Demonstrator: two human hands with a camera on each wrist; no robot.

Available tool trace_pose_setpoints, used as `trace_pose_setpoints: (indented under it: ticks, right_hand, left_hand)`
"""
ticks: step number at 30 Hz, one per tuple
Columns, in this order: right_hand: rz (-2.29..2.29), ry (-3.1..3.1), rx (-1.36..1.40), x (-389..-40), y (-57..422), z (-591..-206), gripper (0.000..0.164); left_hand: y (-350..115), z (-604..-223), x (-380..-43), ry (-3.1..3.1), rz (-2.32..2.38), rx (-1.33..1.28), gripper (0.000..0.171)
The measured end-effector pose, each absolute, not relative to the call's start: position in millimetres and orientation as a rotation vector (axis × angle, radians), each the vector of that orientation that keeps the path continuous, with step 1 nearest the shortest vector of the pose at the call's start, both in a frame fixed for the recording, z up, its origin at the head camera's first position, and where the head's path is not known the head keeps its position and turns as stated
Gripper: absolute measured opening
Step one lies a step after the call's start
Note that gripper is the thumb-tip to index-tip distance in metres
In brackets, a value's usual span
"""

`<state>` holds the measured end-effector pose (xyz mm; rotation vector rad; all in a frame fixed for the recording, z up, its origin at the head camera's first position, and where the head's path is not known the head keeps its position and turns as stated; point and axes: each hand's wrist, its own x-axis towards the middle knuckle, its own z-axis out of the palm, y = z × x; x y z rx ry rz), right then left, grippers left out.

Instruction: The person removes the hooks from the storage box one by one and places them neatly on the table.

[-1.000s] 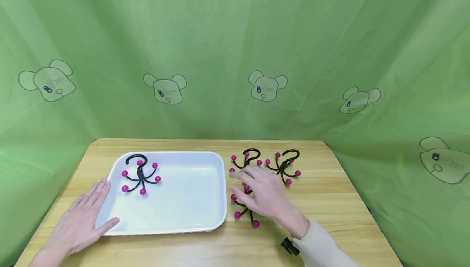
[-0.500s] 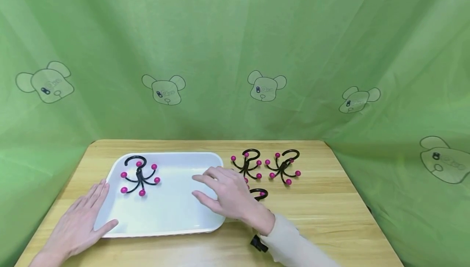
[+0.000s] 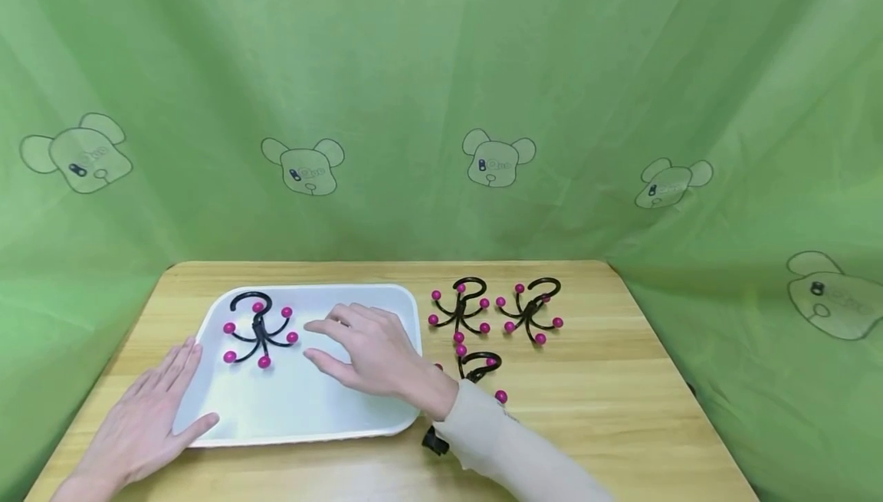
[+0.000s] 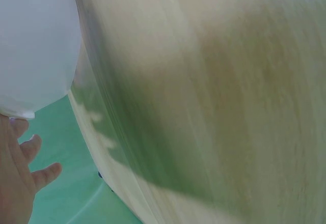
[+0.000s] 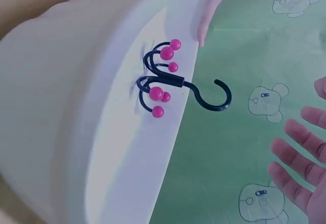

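Note:
In the head view a black multi-arm hanging hook [image 3: 259, 327] with pink ball tips stands in the left part of the white tray [image 3: 297, 406]. My left hand [image 3: 141, 425] rests on the tray's left rim, fingers straight and thumb apart. Over the tray, to the right of that hook, my right hand [image 3: 375, 349] hovers with its fingers spread and nothing in them. The right wrist view shows the same hook [image 5: 168, 79] upright, apart from the fingers of my right hand [image 5: 300, 163]. Part of my left hand [image 4: 18, 178] appears beside the tray's edge in the left wrist view.
Right of the tray, three similar hooks lie on the wooden table [image 3: 607, 402]: a rear hook [image 3: 460, 310], a far-right hook [image 3: 531, 310], and a nearer hook [image 3: 476, 372] partly hidden by my right sleeve [image 3: 497, 441]. A green curtain [image 3: 414, 65] surrounds the table.
My right hand has moved left from over the loose hooks to over the tray, near the hook inside it. My left hand has stayed at the rim.

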<state>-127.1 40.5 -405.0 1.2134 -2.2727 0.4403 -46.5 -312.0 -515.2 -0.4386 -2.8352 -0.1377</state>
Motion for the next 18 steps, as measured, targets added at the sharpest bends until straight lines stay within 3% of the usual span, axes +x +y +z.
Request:
trace_pose_setpoints:
  ticks: [11,18]
  right_hand:
    - [0.443,-2.388,1.212,-142.6,8.8,-398.7,0.032]
    - [0.360,-2.532,1.204,-161.2,-9.0,-395.6,0.040]
  left_hand:
    - [-311.5,-516.9,-45.8,-2.826,-0.155,-0.436,0.107]
    - [-311.1,-516.0,-44.9,-2.837,-0.166,-0.434,0.106]
